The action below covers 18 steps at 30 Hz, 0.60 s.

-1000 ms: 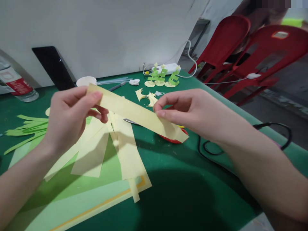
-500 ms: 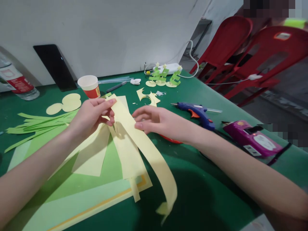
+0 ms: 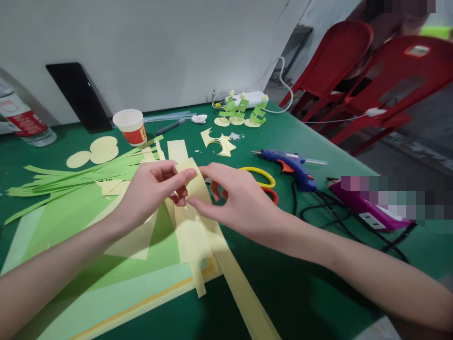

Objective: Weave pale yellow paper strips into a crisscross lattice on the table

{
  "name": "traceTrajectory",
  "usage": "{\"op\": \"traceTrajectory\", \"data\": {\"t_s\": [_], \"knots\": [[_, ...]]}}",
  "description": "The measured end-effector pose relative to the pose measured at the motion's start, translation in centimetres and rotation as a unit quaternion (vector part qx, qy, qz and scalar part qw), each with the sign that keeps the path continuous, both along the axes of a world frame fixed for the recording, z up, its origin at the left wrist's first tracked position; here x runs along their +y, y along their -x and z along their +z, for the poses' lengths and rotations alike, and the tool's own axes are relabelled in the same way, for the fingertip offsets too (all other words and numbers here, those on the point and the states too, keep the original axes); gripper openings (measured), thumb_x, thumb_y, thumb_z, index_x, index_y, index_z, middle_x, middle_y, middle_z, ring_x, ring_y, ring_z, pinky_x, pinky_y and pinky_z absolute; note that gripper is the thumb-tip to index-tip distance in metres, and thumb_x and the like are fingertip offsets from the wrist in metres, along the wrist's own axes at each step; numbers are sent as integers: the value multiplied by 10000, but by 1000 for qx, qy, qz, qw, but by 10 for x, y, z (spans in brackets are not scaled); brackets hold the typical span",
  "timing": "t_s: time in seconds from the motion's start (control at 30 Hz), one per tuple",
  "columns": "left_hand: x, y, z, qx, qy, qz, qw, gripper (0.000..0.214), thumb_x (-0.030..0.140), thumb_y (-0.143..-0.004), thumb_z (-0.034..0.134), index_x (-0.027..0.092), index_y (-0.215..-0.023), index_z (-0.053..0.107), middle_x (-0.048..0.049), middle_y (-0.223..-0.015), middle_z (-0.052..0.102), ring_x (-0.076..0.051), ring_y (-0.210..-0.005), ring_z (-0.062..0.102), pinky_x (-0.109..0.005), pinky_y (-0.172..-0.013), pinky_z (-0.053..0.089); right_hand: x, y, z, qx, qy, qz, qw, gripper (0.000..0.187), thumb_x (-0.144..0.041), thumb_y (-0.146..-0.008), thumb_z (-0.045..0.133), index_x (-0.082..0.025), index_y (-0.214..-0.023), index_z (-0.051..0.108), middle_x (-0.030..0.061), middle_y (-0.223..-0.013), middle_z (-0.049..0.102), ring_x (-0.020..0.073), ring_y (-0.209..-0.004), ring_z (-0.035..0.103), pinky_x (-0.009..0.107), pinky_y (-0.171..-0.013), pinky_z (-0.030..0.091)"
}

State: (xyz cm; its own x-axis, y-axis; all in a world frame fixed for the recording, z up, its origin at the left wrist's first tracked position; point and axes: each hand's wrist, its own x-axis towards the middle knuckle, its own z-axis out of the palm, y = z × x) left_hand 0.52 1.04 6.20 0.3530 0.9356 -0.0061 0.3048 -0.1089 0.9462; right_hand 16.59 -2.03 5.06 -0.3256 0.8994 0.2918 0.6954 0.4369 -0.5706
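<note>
My left hand pinches the far end of a long pale yellow paper strip between thumb and fingers. The strip runs down toward me and lies over the green table. My right hand touches the same end of the strip just right of the left hand, its fingers curled on the paper. Under both hands lie other yellow paper pieces on light green sheets.
Yellow-handled scissors, a blue glue gun and a purple device with black cables lie to the right. Green paper strips, yellow discs, a paper cup, a bottle and small paper trees sit farther back. Red chairs stand beyond.
Both hands came down from holding the strip stretched in the air. The right hand slid along it to the left hand, and the strip's free end now lies flat on the table.
</note>
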Motion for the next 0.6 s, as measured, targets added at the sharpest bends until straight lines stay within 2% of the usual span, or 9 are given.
{"op": "traceTrajectory", "data": {"t_s": [0.13,0.3,0.4,0.5,0.6], "knots": [[-4,-1,1,9,-46,-9,999,320,282,-772,605,160,-500,489,44,-454,550,-71,-433,546,-154,-429,443,-4,1,1,-1,-61,-57,997,541,-411,-715,585,-136,-1169,483,72,-940,621,130,-627,526,252,-503,380],[-4,1,-1,-4,-56,-33,998,290,303,-792,584,161,-550,509,42,-478,577,-73,-455,552,-159,-449,433,-9,2,3,-4,-132,-45,990,301,-301,-756,548,-148,-1011,591,42,-852,659,109,-577,528,236,-491,380],[-5,1,0,15,-74,-23,997,309,298,-798,579,155,-537,495,52,-459,544,-56,-433,513,-150,-433,394,-11,3,2,-11,-161,-31,986,284,-265,-782,522,-117,-1009,610,61,-871,661,115,-614,547,240,-500,393],[-8,1,2,33,-96,-21,995,333,293,-804,570,152,-515,482,53,-446,504,-47,-415,458,-154,-402,340,-13,4,1,-15,-146,-15,989,340,-315,-793,517,-98,-1042,601,82,-902,656,137,-661,562,254,-502,399],[-9,3,1,11,-107,-37,994,296,306,-800,572,158,-549,518,43,-465,505,-61,-421,441,-175,-405,347,-12,3,3,12,-95,8,995,276,-272,-798,508,-135,-1018,603,57,-908,656,145,-733,572,253,-565,423]]}}
